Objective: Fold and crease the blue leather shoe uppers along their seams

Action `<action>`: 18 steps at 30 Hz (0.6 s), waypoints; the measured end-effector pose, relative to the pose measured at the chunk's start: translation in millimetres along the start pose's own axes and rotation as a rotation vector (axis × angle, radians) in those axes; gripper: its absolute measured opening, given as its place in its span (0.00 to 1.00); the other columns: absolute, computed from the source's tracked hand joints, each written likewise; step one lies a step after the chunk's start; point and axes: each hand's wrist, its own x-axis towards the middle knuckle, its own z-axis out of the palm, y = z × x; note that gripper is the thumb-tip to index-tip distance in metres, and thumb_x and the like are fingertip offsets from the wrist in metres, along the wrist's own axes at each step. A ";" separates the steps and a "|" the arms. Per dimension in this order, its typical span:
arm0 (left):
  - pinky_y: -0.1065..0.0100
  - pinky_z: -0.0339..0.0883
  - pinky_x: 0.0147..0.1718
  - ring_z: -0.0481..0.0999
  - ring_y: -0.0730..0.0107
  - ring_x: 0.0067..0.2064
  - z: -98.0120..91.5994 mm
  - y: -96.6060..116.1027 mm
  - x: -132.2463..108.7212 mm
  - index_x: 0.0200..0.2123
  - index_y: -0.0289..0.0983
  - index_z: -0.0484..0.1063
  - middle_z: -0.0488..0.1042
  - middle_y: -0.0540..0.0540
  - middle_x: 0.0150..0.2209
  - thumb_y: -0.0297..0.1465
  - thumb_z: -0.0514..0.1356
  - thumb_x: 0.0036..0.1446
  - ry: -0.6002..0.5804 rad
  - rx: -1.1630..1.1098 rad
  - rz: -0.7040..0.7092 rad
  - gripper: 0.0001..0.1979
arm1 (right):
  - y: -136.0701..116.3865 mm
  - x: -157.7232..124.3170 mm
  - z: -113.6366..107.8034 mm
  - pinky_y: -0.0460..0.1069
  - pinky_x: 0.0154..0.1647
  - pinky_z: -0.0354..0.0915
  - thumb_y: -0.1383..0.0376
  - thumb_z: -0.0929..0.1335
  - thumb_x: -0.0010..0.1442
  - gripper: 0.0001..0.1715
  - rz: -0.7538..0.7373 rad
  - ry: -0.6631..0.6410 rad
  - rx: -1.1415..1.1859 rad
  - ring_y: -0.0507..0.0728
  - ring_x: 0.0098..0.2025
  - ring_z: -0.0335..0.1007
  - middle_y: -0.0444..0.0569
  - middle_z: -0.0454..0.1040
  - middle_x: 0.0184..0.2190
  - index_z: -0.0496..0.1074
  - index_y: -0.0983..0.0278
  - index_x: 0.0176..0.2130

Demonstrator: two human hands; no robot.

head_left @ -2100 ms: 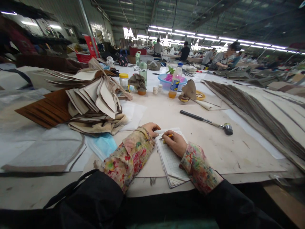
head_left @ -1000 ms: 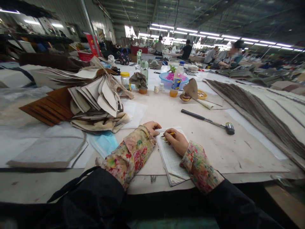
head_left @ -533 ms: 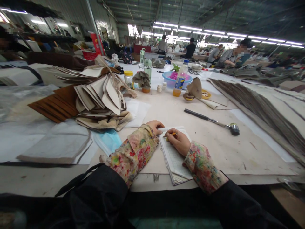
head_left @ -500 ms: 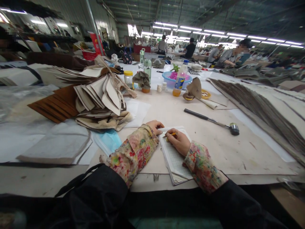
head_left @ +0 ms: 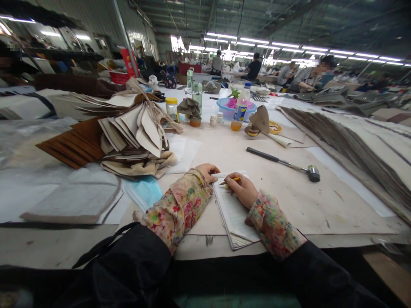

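Observation:
An open notebook [head_left: 229,209] with ruled pages lies at the table's front, slightly turned. My right hand [head_left: 244,191] is closed around a yellow pencil [head_left: 236,179], its tip over the upper part of the page. At the notebook's upper left corner is my left hand [head_left: 207,171], fingers bent and thumb on the edge, holding the book. Both forearms wear flowered sleeve covers over dark sleeves. The writing under the pencil is too small to read.
Left of my arm are a blue face mask [head_left: 144,191] and stacked cut pieces [head_left: 128,132]. A mallet [head_left: 285,163] lies to the right, before a long row of layered pieces [head_left: 346,149]. Farther back stand a bottle [head_left: 240,112], a jar [head_left: 171,109] and a blue basin [head_left: 224,110].
The whole view has shifted slightly. My right hand and the pencil have moved very little on the page; my left hand stays at the notebook's corner.

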 end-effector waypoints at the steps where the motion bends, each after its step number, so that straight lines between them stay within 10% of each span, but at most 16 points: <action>1: 0.72 0.63 0.36 0.69 0.72 0.34 0.2 0.3 -0.5 0.43 0.36 0.72 0.72 0.47 0.39 0.31 0.60 0.43 0.001 -0.005 0.002 0.20 | -0.6 0.3 -1.1 0.46 0.23 0.56 0.53 0.62 0.51 0.18 0.004 0.016 0.026 0.48 0.20 0.57 0.40 0.63 0.17 0.64 0.66 0.29; 18: 0.70 0.64 0.34 0.70 0.69 0.31 1.7 25.1 -33.8 0.35 0.37 0.75 0.71 0.53 0.25 0.45 0.63 0.41 0.008 -0.373 -0.090 0.20 | -0.3 -1.2 -19.9 0.46 0.23 0.67 0.57 0.71 0.39 0.17 0.118 0.136 0.557 0.46 0.16 0.57 0.39 0.64 0.16 0.66 0.65 0.28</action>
